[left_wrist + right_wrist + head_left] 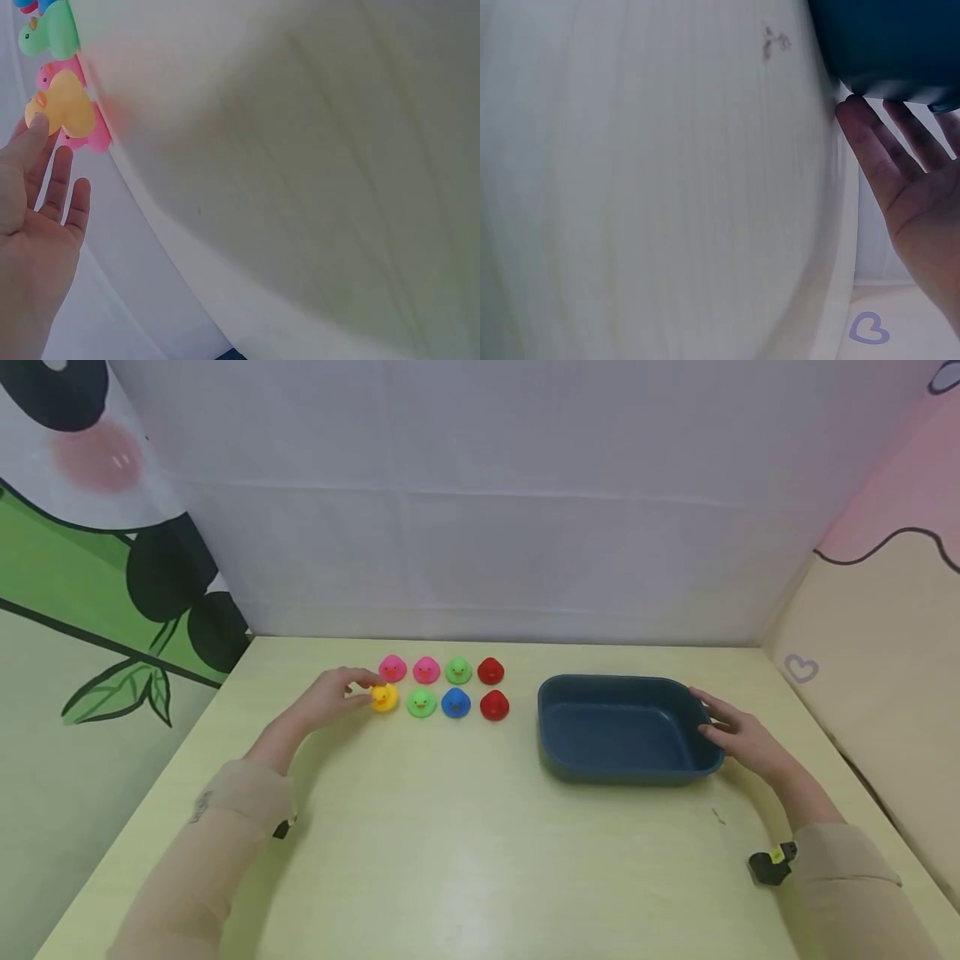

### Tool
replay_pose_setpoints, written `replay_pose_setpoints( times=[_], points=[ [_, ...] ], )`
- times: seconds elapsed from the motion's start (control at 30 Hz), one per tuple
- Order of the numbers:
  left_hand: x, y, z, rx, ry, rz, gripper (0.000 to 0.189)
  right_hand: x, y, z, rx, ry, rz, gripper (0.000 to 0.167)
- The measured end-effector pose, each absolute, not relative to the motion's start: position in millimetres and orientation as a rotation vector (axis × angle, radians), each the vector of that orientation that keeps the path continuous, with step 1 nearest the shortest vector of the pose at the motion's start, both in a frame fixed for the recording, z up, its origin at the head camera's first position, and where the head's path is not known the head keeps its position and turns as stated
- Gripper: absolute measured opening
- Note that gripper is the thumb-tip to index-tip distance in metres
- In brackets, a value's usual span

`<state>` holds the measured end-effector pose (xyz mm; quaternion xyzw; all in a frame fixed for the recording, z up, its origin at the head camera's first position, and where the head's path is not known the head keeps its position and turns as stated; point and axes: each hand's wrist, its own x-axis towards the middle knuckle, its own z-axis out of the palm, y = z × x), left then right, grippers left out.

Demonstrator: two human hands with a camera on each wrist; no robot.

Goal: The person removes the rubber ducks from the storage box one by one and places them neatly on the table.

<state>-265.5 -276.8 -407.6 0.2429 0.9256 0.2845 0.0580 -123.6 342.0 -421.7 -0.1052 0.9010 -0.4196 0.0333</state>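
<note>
My left hand [335, 696] pinches a yellow rubber duck [385, 697] at the left end of the front row of ducks. In the left wrist view the thumb lies on the head of this duck [64, 105], and the other fingers reach behind it. Beside it in that row sit a green duck [422, 702], a blue duck [456, 702] and a red duck [494, 705]. At the right, my right hand [742, 739] holds the right end of a dark blue rectangular basin [622, 775], thumb over the rim. In the right wrist view its fingertips meet the basin's outer wall [900, 45].
Behind the front row stand two pink ducks [392, 668], a green duck [458, 671] and another red duck [491, 671]. The pale wooden table [465, 860] ends at a white cloth backdrop [487, 560]. Painted panels flank it on both sides.
</note>
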Motion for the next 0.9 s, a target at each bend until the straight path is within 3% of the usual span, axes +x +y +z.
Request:
replay_pose_setpoints(
  times=[0.9],
  points=[
    [-273, -278, -405, 0.701, 2.782, 0.865, 0.034, -131, 340, -419, -0.351, 2.789, -1.262, 0.060]
  ],
)
